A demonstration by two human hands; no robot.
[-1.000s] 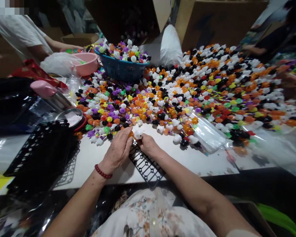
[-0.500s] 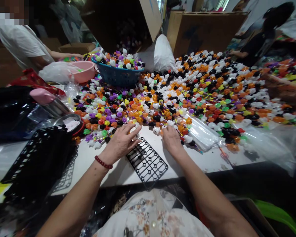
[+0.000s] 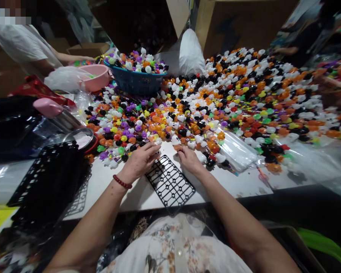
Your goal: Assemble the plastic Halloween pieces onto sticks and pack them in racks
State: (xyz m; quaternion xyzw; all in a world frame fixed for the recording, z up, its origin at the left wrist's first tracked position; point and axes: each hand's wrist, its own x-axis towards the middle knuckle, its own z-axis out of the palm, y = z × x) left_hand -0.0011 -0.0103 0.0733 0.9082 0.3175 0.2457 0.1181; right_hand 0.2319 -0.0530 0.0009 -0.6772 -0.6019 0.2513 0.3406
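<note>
A black plastic grid tray (image 3: 175, 185) lies slanted on the white table, its far left corner beside my left hand. My left hand (image 3: 140, 161), with a red bead bracelet (image 3: 122, 182) at the wrist, is closed at that corner; a bit of white shows at its fingertips, too covered to name. Right of the tray, my right hand (image 3: 190, 160) has its thumb and fingers pinched together at the near edge of the pile. What they hold, if anything, is hidden. Just beyond it sit a white ghost-shaped piece (image 3: 175, 140) and other small coloured plastic pieces (image 3: 159, 113).
A blue basket (image 3: 135, 81) of similar pieces stands behind the pile, with a pink basin (image 3: 98, 77) beside it. Black grid trays (image 3: 49, 174) are stacked at left. Clear plastic bags (image 3: 237, 149) and orange scissors (image 3: 263, 176) lie at right. Other people work at both sides.
My right hand has moved left, closer to the tray, and its fingers have pinched together. The fingers of my left hand have drawn closer together. The view has shifted slightly.
</note>
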